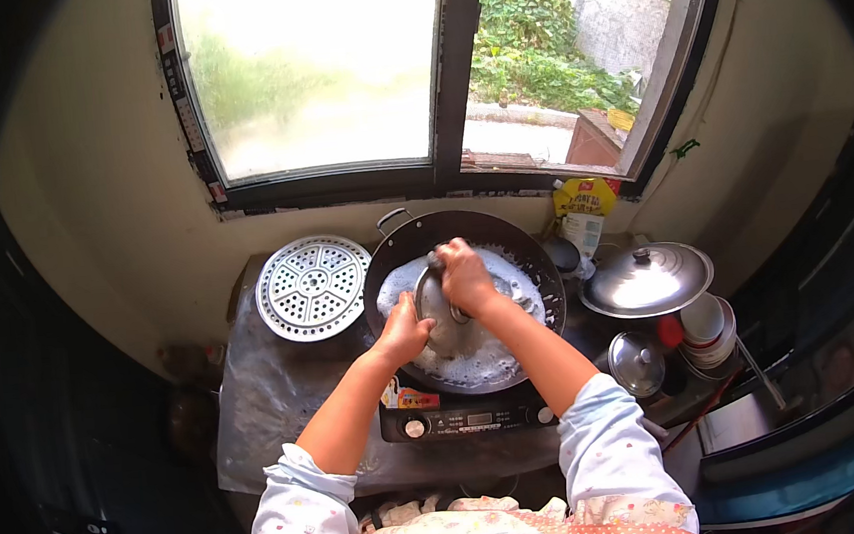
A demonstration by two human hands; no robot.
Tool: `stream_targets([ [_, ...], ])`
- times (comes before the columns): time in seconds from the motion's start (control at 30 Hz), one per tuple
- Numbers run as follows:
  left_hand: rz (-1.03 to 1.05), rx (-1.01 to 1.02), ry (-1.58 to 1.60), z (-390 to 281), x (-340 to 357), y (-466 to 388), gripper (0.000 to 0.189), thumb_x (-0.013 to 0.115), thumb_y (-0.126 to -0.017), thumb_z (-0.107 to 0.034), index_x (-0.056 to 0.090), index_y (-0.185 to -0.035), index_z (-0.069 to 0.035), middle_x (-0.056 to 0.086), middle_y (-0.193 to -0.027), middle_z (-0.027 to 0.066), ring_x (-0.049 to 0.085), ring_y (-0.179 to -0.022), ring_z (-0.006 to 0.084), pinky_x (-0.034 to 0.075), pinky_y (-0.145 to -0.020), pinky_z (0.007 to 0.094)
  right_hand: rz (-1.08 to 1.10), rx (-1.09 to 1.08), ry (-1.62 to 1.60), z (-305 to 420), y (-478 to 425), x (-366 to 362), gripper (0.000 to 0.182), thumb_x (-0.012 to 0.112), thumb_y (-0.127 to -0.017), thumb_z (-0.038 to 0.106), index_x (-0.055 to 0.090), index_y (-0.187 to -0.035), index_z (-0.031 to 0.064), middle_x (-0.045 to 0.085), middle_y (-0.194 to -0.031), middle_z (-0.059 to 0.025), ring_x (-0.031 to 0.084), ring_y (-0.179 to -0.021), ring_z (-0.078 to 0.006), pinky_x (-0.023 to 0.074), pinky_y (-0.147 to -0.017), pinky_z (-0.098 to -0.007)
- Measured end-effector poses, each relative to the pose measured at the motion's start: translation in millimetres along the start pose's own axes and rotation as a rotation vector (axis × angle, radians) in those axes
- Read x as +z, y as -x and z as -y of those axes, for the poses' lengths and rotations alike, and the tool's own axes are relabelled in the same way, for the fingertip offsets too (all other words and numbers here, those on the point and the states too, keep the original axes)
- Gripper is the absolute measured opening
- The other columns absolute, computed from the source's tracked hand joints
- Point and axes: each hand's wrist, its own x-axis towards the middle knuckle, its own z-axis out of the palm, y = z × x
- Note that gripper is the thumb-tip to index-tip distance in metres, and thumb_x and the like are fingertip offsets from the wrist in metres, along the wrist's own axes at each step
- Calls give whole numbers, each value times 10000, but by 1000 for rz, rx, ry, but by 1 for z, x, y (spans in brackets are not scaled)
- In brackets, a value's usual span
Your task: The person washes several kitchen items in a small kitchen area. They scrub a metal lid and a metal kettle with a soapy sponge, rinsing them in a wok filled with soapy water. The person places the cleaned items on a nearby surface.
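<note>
A large dark wok (543, 258) stands in front of me, with white foamy water (506, 362) inside. Over the foam, a round metal vessel or lid (440, 319) is held tilted, partly covered by my hands and blurred. My left hand (406, 330) grips its near left edge, thumb on the side facing me. Closed around a small dark item (435, 260), possibly a scrubber or knob, my right hand (465, 273) rests at the upper edge of the metal piece. The wok sits on a black electric cooktop (477, 420) with two knobs.
A perforated steamer plate (313, 283) lies left of the wok. To the right are a large domed lid (650, 283), a smaller lid (636, 363) and stacked bowls (705, 328). A yellow pouch (583, 198) stands below the window (306, 73). Plastic sheeting (280, 406) covers the left tabletop.
</note>
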Motion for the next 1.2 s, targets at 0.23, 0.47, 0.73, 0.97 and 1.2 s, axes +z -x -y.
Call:
stream_targets([
  [0.23,34,-107,-8,-10,-5,1,435,664,-776,-53,434,-1118,84,561,-1093,283,541,-1106,339,426,-912,389,127,-197,-80,24,40,-2,141,564,-711,-2,585,-849,19,553,-922,-181,586,-829,-387,491,-728,-425],
  [0.47,-10,-4,-9,-4,0,4,433,658,-779,-51,442,-1135,69,559,-1098,223,541,-1061,287,424,-915,361,74,-12,-31,-19,-7,4,176,570,-732,0,601,-904,24,575,-953,-192,578,-895,-381,485,-781,-421],
  [0.73,-55,-135,46,-3,2,4,406,672,-774,-40,473,-1115,52,594,-1043,157,557,-980,196,446,-879,331,233,168,116,-111,16,16,228,590,-718,59,587,-938,-1,608,-992,-214,568,-962,-395,464,-836,-433],
  [0.97,-16,-165,110,-2,-4,0,478,696,-750,-87,457,-1128,82,586,-1087,246,573,-1064,316,446,-901,372,117,-62,69,-45,-5,-27,190,609,-722,101,624,-896,26,603,-881,-186,587,-875,-365,482,-777,-421],
  [1.2,-15,79,126,-7,1,3,467,659,-764,-29,433,-1164,54,575,-1115,221,555,-1087,290,437,-911,363,165,-93,-73,34,13,2,155,653,-737,63,604,-872,5,555,-966,-160,577,-874,-346,483,-778,-400],
])
